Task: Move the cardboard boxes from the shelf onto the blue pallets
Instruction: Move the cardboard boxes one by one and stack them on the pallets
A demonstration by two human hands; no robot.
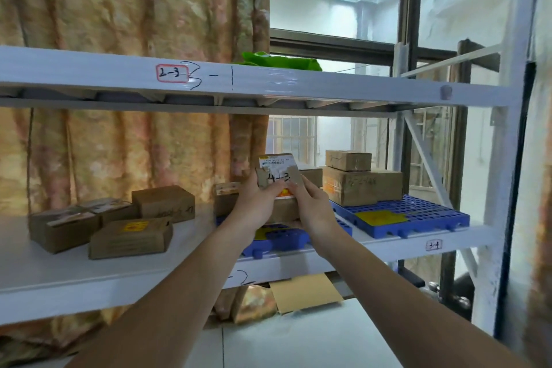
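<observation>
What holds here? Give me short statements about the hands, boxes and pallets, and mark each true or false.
1. Both hands, left hand and right hand, hold the labelled cardboard box. True.
2. The right blue pallet carries no boxes. False: two stacked boxes sit on it.
3. Four cardboard boxes lie on the bare shelf at the left. True.
4. The held box rests on the upper shelf. False: it is held above the left blue pallet.
</observation>
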